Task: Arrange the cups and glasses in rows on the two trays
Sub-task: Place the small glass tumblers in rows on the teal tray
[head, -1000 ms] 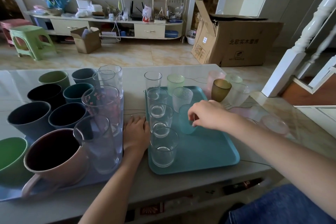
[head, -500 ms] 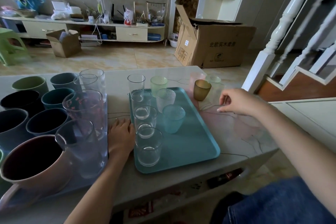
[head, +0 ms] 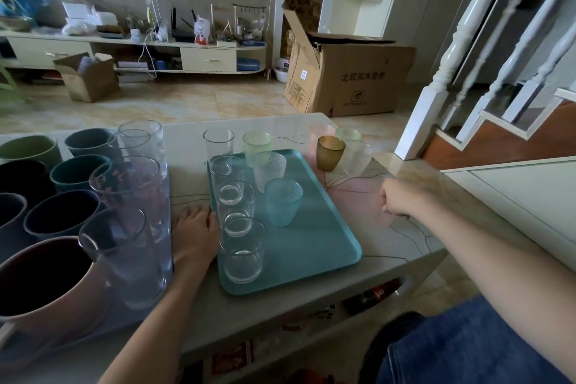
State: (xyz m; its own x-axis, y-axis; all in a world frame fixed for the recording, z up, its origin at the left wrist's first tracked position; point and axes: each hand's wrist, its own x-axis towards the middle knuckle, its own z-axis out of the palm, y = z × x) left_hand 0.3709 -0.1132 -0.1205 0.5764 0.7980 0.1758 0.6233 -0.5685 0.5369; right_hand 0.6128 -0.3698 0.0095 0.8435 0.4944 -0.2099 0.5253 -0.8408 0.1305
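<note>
On the teal tray (head: 314, 246), a column of clear glasses runs along its left edge, the nearest clear glass (head: 242, 251) at the front, and all look empty. Just right of that column stands a teal cup (head: 283, 202), with a frosted clear cup (head: 269, 170) behind it. Left of the tray, the left hand (head: 194, 235) lies flat on the table, fingers relaxed, holding nothing. Right of the tray, the right hand (head: 397, 198) is curled with a pale pink cup only faintly visible under it; whether it grips that cup I cannot tell. Half a second ago this hand was further back, near the amber cup (head: 330, 153), which stands beyond the tray's far right corner.
</note>
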